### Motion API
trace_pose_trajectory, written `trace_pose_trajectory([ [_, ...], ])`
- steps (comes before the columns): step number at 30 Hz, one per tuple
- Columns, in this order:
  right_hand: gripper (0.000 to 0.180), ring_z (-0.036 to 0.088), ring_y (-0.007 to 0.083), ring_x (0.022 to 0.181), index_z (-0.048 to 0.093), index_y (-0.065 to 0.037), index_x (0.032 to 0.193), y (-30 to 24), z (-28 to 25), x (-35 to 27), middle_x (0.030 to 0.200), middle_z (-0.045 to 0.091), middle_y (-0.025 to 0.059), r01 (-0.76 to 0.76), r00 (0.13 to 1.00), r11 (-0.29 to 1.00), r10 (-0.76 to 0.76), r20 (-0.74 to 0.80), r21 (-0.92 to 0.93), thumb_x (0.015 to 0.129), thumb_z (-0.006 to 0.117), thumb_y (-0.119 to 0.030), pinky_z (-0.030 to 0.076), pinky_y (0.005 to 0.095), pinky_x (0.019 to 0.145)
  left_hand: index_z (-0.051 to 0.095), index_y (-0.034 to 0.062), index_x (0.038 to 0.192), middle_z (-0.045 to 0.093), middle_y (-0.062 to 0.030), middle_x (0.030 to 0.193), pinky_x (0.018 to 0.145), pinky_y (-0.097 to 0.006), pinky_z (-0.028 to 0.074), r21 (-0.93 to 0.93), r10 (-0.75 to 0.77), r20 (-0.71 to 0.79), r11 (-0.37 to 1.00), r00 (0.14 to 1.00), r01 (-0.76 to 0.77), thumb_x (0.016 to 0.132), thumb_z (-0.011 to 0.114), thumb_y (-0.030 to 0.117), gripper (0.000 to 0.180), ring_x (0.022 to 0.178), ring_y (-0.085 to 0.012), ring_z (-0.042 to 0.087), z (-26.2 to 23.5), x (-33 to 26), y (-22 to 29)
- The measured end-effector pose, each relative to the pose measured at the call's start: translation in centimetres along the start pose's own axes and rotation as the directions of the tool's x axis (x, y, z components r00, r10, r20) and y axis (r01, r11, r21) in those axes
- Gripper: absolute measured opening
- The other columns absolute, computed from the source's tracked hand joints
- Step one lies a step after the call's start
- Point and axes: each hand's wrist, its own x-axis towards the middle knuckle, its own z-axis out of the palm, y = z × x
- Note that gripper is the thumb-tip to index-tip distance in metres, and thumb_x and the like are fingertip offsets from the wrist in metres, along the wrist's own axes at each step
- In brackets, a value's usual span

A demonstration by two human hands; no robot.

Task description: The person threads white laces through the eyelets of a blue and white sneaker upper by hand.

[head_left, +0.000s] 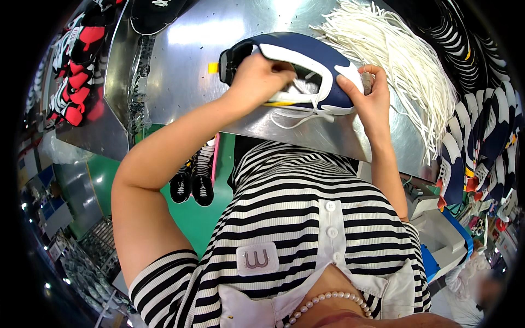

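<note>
A navy and white shoe upper (298, 44) lies on its side on the metal table, with its lacing opening turned toward me. My left hand (260, 78) reaches into that opening, fingers curled inward; what they grip inside is partly hidden and blurred. At the toe end, my right hand (372, 90) grips the shoe upper, thumb on the near side and fingers behind. A white shoelace (303, 118) runs out of the opening and trails over the table near its front edge.
A heap of loose white laces (394, 65) covers the table's right side. Rows of navy and white uppers (454, 164) stand at far right. Red, black and white uppers (79, 90) are stacked at left. Black shoes (202, 186) sit below the table edge (257, 131).
</note>
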Motion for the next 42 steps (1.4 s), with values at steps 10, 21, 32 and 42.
trace_pose_trajectory([
  [10, 0.053, 0.064, 0.0191, 0.079, 0.049, -0.002, 0.107, -0.4, -0.3, 0.6, 0.094, 0.065, 0.0158, -0.113, 0.986, 0.988, 0.098, 0.138, 0.103, 0.076, 0.083, -0.028, 0.053, 0.0291, 0.070, 0.072, -0.0002, 0.097, 0.072, -0.0054, 0.091, 0.079, -0.025, 0.050, 0.067, -0.124, 0.155, 0.991, 0.980, 0.115, 0.085, 0.071, 0.010, 0.017, 0.085, -0.0114, 0.065, -0.2, 0.3, 2.9],
  [21, 0.045, 0.065, 0.0153, 0.076, 0.054, -0.004, 0.108, 1.5, -5.2, 0.9, 0.093, 0.066, 0.0111, -0.199, 0.980, 0.931, 0.186, 0.072, 0.305, 0.080, 0.080, -0.028, 0.051, 0.0255, 0.064, 0.070, -0.0035, 0.095, 0.066, -0.0016, 0.076, 0.066, -0.022, 0.046, 0.627, 0.389, -0.726, 0.714, 0.568, 0.312, 0.088, 0.069, 0.010, 0.016, 0.071, -0.0087, 0.057, -27.1, -11.2, -5.1],
  [32, 0.027, 0.054, 0.0076, 0.060, 0.068, -0.005, 0.100, 1.4, -4.6, 0.5, 0.065, 0.058, -0.0026, 0.141, 0.966, 0.982, -0.165, -0.200, -0.128, 0.084, 0.075, -0.025, 0.041, 0.0201, 0.057, 0.069, 0.0029, 0.085, 0.061, -0.0157, 0.124, 0.094, -0.039, 0.045, 0.295, 0.589, 0.052, 0.762, 0.806, -0.576, 0.079, 0.071, 0.007, 0.008, 0.107, -0.0284, 0.059, -1.8, -2.1, 9.3],
  [42, 0.017, 0.049, 0.0029, 0.067, 0.064, -0.005, 0.101, -2.3, -0.3, -0.8, 0.089, 0.063, 0.0002, -0.247, 0.930, 0.780, 0.025, 0.366, 0.575, 0.090, 0.067, -0.018, 0.041, 0.0182, 0.058, 0.069, 0.0031, 0.090, 0.066, -0.0060, 0.101, 0.074, -0.029, 0.046, 0.383, 0.554, 0.022, 0.764, 0.832, -0.519, 0.080, 0.073, 0.006, 0.011, 0.087, -0.0179, 0.059, 1.7, 0.4, 7.9],
])
